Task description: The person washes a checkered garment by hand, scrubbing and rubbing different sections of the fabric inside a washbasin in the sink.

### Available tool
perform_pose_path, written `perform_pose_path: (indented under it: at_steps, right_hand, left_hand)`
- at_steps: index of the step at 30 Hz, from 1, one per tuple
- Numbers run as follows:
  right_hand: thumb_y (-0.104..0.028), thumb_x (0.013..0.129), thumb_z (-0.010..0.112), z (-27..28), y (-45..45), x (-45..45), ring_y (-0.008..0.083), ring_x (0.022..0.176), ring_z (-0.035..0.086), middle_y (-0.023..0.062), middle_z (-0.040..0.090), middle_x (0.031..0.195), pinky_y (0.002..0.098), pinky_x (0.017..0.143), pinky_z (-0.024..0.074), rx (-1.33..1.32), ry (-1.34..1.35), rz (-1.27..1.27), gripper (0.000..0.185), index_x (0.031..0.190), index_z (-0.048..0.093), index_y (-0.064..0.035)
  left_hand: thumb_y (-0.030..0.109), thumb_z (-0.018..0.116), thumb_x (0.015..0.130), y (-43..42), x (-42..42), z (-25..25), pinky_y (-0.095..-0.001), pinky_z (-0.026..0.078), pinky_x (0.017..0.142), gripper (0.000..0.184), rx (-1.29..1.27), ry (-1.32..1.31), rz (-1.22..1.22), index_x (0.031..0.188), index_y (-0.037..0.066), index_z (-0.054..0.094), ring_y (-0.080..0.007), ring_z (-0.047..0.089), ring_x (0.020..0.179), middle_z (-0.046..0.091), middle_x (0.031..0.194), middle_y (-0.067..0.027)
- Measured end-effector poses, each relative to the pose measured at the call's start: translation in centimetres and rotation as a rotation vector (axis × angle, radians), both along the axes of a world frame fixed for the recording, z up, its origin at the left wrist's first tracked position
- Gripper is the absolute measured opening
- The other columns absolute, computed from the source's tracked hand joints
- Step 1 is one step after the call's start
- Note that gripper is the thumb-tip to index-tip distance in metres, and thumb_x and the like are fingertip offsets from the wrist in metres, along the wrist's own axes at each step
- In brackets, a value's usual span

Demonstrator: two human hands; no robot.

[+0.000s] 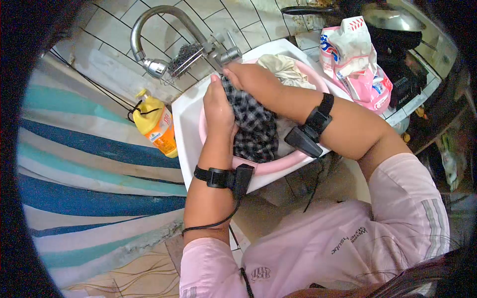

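A black-and-white checked cloth (253, 124) is bunched up over a pink basin (263, 168) that sits in the white sink (189, 126). My left hand (218, 107) is closed on the cloth's upper left side. On the upper part of the cloth, my right hand (244, 78) is closed too, close under the tap lever. Some fingers of both hands are hidden by the cloth. Behind my right forearm, a cream-coloured cloth (285, 70) lies in the basin.
A curved metal tap (171, 12) rises at the back, beside a wire rack holding a dark scouring pad (185, 57). Left of the sink stands a yellow-orange bottle (156, 124). A pink-and-white detergent bag (355, 64) stands at the right, near dark cookware (395, 42).
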State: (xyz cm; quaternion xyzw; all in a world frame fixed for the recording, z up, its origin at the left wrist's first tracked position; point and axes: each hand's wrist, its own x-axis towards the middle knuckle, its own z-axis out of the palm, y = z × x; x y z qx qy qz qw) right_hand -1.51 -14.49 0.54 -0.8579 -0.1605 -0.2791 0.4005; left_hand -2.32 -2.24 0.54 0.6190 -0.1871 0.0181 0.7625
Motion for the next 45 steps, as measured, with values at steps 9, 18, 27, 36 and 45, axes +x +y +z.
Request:
perform_pose_path:
  at_steps: [9,18,27,36,45]
  right_hand:
    - [-0.028,0.092,0.046,-0.7,1.0,-0.5,0.0406,0.076,0.058,0.0212,0.061,0.083,0.0488,0.066,0.0464,-0.136,-0.134,0.096,0.026,0.095,0.057,-0.0042]
    - [-0.026,0.092,0.046,-1.0,0.6,-0.8,0.0419,0.080,0.058,0.0239,0.060,0.085,0.0475,0.069,0.0465,0.025,-0.100,-0.017,0.026,0.093,0.055,-0.0023]
    - [-0.027,0.093,0.049,-0.9,-0.6,1.7,0.0374,0.068,0.055,0.0211,0.056,0.074,0.0431,0.062,0.0430,0.057,0.051,-0.014,0.025,0.089,0.051,-0.0033]
    - [-0.026,0.095,0.048,-1.2,-2.5,2.4,0.0293,0.075,0.055,0.0193,0.057,0.078,0.0371,0.070,0.0437,0.482,-0.004,-0.205,0.027,0.092,0.053,0.0004]
    - [-0.027,0.095,0.050,-0.8,-2.2,2.1,0.0120,0.082,0.048,0.0040,0.056,0.085,0.0266,0.074,0.0408,0.714,0.049,0.091,0.027,0.095,0.054,-0.0010]
  left_hand:
    - [0.039,0.043,0.097,0.2,-0.1,0.1,-0.0289,0.046,0.080,0.047,-0.125,0.144,0.024,0.106,-0.005,0.058,-0.0182,0.058,0.090,0.061,0.102,-0.0114]
    - [0.033,0.042,0.098,0.4,1.3,-1.3,-0.0251,0.039,0.085,0.037,-0.028,0.064,-0.032,0.109,0.001,0.056,-0.0129,0.052,0.093,0.059,0.099,-0.0068]
    - [0.035,0.046,0.095,0.7,1.7,-0.8,-0.0336,0.047,0.081,0.037,0.066,-0.037,0.042,0.110,0.003,0.053,-0.0208,0.060,0.091,0.060,0.104,-0.0102]
    - [0.028,0.072,0.079,1.5,1.1,0.2,-0.0375,0.042,0.088,0.049,0.452,-0.337,0.477,0.117,0.008,0.049,-0.0223,0.048,0.096,0.040,0.119,-0.0147]
    - [-0.003,0.067,0.072,1.3,1.6,-0.8,-0.0299,0.045,0.086,0.068,0.578,0.004,0.096,0.131,0.001,0.034,-0.0204,0.056,0.098,0.054,0.114,-0.0148]
